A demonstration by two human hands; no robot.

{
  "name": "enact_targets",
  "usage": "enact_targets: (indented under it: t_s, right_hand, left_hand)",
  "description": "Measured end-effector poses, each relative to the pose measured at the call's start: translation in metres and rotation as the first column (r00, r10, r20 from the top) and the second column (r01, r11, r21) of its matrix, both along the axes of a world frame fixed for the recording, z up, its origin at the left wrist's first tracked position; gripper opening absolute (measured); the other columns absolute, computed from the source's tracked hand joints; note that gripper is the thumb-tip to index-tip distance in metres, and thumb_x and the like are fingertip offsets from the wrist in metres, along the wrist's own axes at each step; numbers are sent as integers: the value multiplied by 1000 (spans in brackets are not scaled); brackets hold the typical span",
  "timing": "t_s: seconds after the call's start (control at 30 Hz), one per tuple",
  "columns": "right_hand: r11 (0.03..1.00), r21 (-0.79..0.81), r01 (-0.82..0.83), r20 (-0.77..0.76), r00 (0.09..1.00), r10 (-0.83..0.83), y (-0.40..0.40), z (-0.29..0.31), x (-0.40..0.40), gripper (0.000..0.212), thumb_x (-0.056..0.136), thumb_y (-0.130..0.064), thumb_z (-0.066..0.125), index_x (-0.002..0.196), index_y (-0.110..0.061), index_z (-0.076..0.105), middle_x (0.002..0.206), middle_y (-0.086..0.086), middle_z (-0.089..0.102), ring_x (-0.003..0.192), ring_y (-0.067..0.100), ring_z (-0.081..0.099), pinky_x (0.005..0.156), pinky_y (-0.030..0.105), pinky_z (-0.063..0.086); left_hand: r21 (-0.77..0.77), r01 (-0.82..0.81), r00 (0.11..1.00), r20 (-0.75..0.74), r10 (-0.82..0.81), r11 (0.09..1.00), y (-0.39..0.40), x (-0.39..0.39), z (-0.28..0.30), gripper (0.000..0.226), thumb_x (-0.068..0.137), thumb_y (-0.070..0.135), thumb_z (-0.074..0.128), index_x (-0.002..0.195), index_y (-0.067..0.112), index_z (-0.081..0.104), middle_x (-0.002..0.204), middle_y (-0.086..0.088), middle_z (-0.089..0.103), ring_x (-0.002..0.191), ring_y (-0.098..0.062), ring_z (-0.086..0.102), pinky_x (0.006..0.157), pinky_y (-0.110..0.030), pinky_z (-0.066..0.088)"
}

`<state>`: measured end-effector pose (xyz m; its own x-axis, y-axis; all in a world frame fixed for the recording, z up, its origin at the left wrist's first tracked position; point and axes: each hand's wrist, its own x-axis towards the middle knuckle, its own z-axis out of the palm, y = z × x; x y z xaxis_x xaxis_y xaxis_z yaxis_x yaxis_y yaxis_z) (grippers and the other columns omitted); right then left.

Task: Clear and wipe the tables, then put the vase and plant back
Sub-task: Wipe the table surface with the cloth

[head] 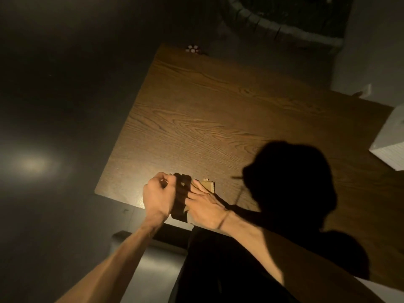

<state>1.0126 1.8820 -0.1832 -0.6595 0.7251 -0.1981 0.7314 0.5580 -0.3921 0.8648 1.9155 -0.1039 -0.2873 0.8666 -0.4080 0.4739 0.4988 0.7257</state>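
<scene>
A dark, ridged cloth-like piece (pixel 181 196) is held at the near edge of the desk (pixel 218 110), and what it is made of cannot be told in the dim light. It is pinched at its top by the closed fingers (pixel 166 182) of the left hand (pixel 158 197), while the right hand (pixel 205 204) is laid against its other side with fingers (pixel 197 186) stretched flat, so that it is pressed rather than gripped there. Just beyond the right fingers, a small tan folded sheet (pixel 207 185) is seen lying on the wood, touching them. Farther out from the fingers, the desk is seen bare across its middle, under a large shadow of the person's head; at the far corner a small flower-patterned object (pixel 193 49) is visible, and well off to the right a white box-like thing (pixel 391 147) is cut by the frame. Neither vase nor plant can be made out. It is judged that clearing is largely done on this desk and that wiping is either about to begin or barely begun; the return of the vase and plant is left undone.
</scene>
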Motion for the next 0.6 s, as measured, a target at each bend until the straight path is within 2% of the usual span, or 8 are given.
enact_targets:
  t_s: [0.07,0.1,0.17,0.2,0.3,0.4,0.47,0.6]
  right_hand:
    - [991,-93,95,-131,986,-107,6,20,7,61,85,-9,66,143,-18,51,145,5,53,135,27,49,116,45,37]
    - [976,-132,172,-169,966,-193,13,33,11,65,86,-10,68,147,-20,45,147,3,50,123,24,58,102,36,50]
    - [894,-236,381,-215,877,-430,33,59,24,66,91,-8,65,149,-30,40,140,-6,46,92,13,63,69,18,50]
    - [826,-319,466,-221,811,-542,46,69,33,62,94,-6,60,147,-33,41,134,-10,47,88,9,60,66,18,49]
    - [652,-493,576,-141,687,-713,86,70,85,52,100,-11,51,148,-32,43,131,-6,53,102,8,57,79,15,45]
    - [650,-334,683,-92,663,-743,109,44,140,60,94,-11,50,151,-27,40,139,7,50,118,28,56,95,28,47]
    - [606,-182,774,-45,609,-792,116,26,168,63,94,-17,51,154,-30,36,146,5,40,120,32,50,98,41,47]
    - [667,91,739,148,653,-743,121,14,181,72,93,-66,47,155,-33,31,157,1,30,132,31,33,102,49,34]
  left_hand:
    - [0,26,1000,-6,-26,1000,12,-5,13,23,92,26,56,73,15,64,64,-1,69,61,-16,64,59,-31,52]
    - [-6,32,999,-6,-32,999,19,-7,18,24,92,24,56,73,14,64,65,-1,68,60,-15,62,58,-28,49]
    - [-27,58,998,10,-58,998,32,-5,27,23,93,22,56,75,10,64,68,-1,67,63,-13,62,58,-24,46]
    - [-37,79,997,15,-78,996,35,-1,30,23,94,21,56,76,10,64,70,-1,67,66,-12,62,58,-22,45]
    - [-40,119,993,28,-118,992,38,15,30,20,96,19,55,83,8,66,76,-1,68,70,-7,62,59,-16,43]
    - [-46,113,992,54,-110,993,33,35,22,21,96,19,55,82,7,66,75,-1,69,67,-7,62,55,-12,42]
    - [-69,111,991,80,-105,991,28,46,10,21,95,20,55,82,9,67,77,-2,71,70,-9,65,57,-13,46]
    - [-102,49,997,68,-42,994,16,61,-9,21,93,24,55,80,14,67,80,-5,72,76,-15,68,68,-26,53]
